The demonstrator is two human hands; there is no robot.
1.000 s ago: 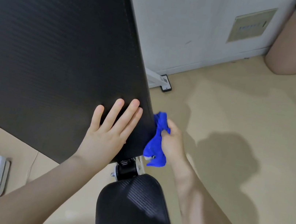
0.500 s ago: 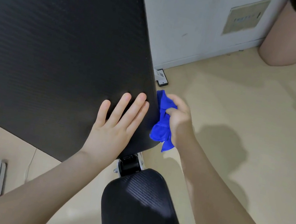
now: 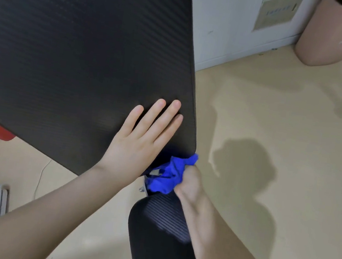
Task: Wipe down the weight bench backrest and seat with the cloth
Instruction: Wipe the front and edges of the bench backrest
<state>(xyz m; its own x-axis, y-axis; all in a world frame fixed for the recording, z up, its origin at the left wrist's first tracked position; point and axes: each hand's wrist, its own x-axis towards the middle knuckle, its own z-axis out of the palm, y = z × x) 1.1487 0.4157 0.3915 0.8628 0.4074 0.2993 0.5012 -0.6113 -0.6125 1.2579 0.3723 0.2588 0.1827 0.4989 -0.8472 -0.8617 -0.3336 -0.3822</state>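
The right hand (image 3: pixel 188 183), its grip closed on the bunched blue cloth (image 3: pixel 169 177) at the lower corner of the tilted black ribbed backrest (image 3: pixel 77 49), has the black ribbed seat pad (image 3: pixel 160 238) directly below, while the left hand (image 3: pixel 139 142) lies flat and open on the backrest.

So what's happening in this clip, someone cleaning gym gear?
Yes. A person is wiping a black weight bench. The left hand lies flat, fingers spread, on the lower corner of the backrest. The right hand clutches a bunched blue cloth at the backrest's bottom edge, in the gap above the seat, beside the hinge hardware. The seat isn't being wiped at this moment.

Gym: weight bench (image 3: pixel 83 54), punching bag (image 3: pixel 335 34)
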